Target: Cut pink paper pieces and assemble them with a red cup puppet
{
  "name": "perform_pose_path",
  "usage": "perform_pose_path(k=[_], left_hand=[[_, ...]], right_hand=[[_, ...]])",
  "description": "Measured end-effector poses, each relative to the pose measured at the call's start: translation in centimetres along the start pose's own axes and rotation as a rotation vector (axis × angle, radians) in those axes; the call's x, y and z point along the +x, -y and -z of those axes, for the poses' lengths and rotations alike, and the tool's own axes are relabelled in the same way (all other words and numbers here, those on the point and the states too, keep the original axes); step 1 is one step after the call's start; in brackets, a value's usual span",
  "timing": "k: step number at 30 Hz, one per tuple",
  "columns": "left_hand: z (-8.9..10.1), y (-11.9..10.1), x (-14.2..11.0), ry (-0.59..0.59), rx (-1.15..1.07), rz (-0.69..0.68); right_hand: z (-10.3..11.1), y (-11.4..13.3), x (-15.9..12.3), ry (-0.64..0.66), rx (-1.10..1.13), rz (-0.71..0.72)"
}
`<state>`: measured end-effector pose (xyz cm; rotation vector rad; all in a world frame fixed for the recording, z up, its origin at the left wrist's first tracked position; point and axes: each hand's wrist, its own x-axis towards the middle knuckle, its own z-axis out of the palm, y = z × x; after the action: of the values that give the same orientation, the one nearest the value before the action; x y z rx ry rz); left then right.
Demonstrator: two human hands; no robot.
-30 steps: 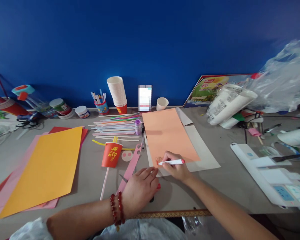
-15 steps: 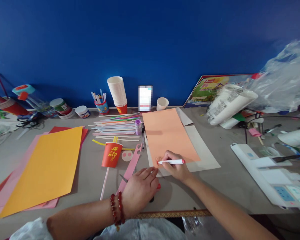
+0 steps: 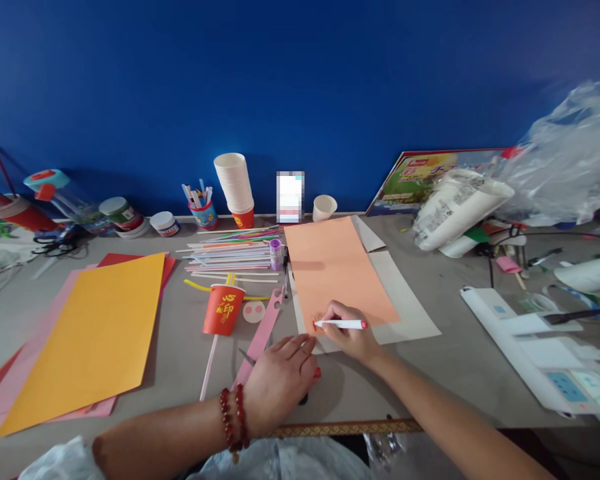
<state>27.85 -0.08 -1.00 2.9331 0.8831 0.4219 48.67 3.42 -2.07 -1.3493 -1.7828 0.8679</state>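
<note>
My right hand (image 3: pixel 347 333) grips a white marker (image 3: pixel 347 325) with a red end. Its tip touches the lower left corner of an orange paper sheet (image 3: pixel 337 267), where small red outlines show, one partly coloured in. Under that sheet lies white paper (image 3: pixel 415 303). My left hand (image 3: pixel 283 373) rests flat, its fingers stretched out to the sheets' lower edge. Beneath this hand are scissors (image 3: pixel 247 357), mostly hidden, and a small red object (image 3: pixel 317 373), partly covered. A pink paper strip (image 3: pixel 265 327) with cut-out notches runs under the left hand.
Left of my hands are a red paper cup (image 3: pixel 223 310) with yellow straws, a round pig-nose cutout (image 3: pixel 254 311) and yellow paper (image 3: pixel 90 340). Behind lie many straws (image 3: pixel 230 257), a purple-capped glue stick (image 3: pixel 276 255) and stacked cups (image 3: pixel 234 183). A power strip (image 3: pixel 505 347) is at right.
The marker has shifted slightly left at the red outline, and a little more red shows there. My left hand has stayed in place.
</note>
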Motion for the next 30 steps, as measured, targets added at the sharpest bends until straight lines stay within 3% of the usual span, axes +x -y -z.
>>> perform_pose_path(k=[7,13,20,30], left_hand=[[-0.2,0.1,0.0,-0.009,-0.003,-0.004],[-0.4,0.1,-0.1,-0.018,-0.015,-0.013],[-0.6,0.0,-0.1,-0.041,-0.034,-0.004],[-0.4,-0.1,0.1,-0.039,-0.062,0.008]], right_hand=[[0.3,-0.3,-0.2,-0.146,0.169,-0.099],[1.4,0.1,-0.3,-0.048,0.129,-0.130],[0.8,-0.2,-0.9,-0.114,0.035,-0.088],[0.8,-0.4,-0.7,-0.086,-0.045,-0.034]])
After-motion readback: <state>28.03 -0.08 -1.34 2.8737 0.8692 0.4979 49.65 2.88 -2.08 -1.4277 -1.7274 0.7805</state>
